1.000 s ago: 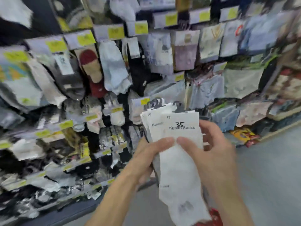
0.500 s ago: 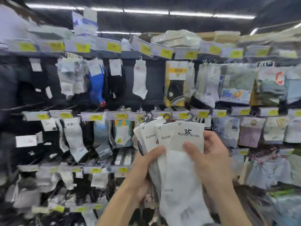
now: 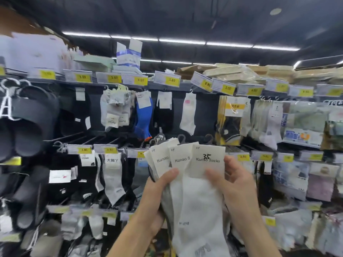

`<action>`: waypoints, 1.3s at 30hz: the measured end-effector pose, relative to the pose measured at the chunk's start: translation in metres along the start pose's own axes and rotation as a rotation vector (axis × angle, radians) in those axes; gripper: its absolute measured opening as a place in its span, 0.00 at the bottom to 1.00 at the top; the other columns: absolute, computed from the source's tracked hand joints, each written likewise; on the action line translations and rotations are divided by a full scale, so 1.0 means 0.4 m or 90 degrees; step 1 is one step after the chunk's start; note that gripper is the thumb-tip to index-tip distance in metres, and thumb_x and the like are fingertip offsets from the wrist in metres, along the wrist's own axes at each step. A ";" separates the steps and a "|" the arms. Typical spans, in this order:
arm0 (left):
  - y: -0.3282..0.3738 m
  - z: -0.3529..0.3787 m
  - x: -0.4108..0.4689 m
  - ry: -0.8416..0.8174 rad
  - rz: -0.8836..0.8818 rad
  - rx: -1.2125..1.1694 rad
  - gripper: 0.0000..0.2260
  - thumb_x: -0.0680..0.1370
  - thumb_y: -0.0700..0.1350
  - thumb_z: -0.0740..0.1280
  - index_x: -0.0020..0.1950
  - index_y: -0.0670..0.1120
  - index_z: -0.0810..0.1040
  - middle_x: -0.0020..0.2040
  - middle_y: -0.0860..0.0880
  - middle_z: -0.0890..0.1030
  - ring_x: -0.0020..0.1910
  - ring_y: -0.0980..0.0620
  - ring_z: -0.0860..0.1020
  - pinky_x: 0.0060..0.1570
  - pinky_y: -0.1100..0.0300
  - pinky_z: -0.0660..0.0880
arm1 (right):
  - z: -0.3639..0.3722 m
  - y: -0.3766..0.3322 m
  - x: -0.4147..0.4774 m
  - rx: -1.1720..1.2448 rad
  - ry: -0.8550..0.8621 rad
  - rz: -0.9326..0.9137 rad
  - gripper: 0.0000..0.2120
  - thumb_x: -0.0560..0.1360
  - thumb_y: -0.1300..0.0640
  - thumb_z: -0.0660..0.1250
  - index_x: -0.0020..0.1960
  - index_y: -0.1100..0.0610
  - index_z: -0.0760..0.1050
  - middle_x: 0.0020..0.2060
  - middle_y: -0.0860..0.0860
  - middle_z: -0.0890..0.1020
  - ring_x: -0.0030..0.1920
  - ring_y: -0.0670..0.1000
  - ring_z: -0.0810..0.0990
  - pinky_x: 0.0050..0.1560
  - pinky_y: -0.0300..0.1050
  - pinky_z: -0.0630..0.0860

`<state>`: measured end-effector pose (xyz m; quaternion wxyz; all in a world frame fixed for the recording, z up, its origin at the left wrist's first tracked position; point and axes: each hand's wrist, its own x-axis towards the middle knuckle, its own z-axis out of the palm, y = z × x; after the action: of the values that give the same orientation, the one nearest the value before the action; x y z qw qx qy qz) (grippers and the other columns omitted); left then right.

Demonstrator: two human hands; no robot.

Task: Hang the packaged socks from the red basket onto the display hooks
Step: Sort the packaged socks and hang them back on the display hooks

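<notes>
View tilted up; sock fan (image 3: 196, 201) pinched by left hand (image 3: 157, 197) and right hand (image 3: 237, 188). Axis vertical, hangers (image 3: 160, 136) up; bare display hooks (image 3: 96, 139) up-left, nearer left.

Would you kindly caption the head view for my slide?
Left hand and right hand hold fanned white sock packs before display hooks.

A few bare hooks (image 3: 96, 138) jut from the dark panel (image 3: 206, 117) left of centre, open from the front; price tags (image 3: 105, 150) cap their tips. At left slippers (image 3: 29, 123) crowd in; a blue sock (image 3: 143, 117) hangs at right.
</notes>
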<state>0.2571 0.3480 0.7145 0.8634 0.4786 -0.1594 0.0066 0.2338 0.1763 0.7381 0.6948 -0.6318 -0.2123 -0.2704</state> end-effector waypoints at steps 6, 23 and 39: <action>0.011 -0.014 0.068 0.003 0.017 0.018 0.21 0.65 0.48 0.79 0.57 0.48 0.85 0.57 0.41 0.85 0.57 0.41 0.84 0.57 0.46 0.81 | 0.024 0.031 0.060 -0.010 -0.027 0.019 0.14 0.68 0.55 0.75 0.51 0.42 0.83 0.47 0.48 0.87 0.46 0.48 0.87 0.39 0.38 0.81; -0.074 0.065 0.588 0.001 0.103 0.050 0.22 0.56 0.59 0.84 0.48 0.58 0.88 0.49 0.51 0.88 0.48 0.54 0.86 0.40 0.65 0.82 | -0.122 0.271 0.508 0.001 -0.024 -0.039 0.14 0.75 0.64 0.72 0.51 0.46 0.83 0.48 0.49 0.87 0.48 0.50 0.87 0.42 0.41 0.82; -0.115 0.018 0.848 0.068 -0.036 0.072 0.19 0.62 0.49 0.77 0.52 0.47 0.87 0.51 0.43 0.87 0.46 0.46 0.87 0.39 0.54 0.83 | -0.218 0.427 0.886 -0.007 0.101 0.008 0.16 0.77 0.65 0.67 0.61 0.51 0.73 0.53 0.50 0.84 0.53 0.53 0.84 0.54 0.55 0.82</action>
<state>0.5846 0.2691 0.7756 0.8420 0.5301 -0.0987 0.0167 0.6104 0.0611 0.8238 0.7079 -0.6133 -0.1507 -0.3163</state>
